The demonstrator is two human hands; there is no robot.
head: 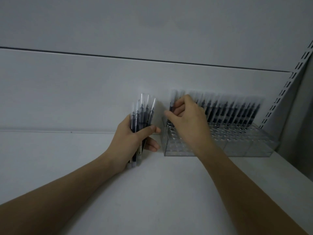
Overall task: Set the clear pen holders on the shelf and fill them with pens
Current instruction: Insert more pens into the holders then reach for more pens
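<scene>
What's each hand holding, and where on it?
Left hand grips a bundle of pens around its lower half. Right hand pinches one pen near mid-barrel, at the holder's left end.

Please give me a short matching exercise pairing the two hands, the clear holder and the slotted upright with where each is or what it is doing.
Column one:
1. left hand
2. right hand
3. clear pen holder
4. slotted upright

Column two:
A. stands on the white shelf, back row filled
B. runs up the wall at far right
C. grips a bundle of pens
D. pinches one pen at the holder's left end

Pairs: 1-C, 2-D, 3-A, 4-B
</scene>
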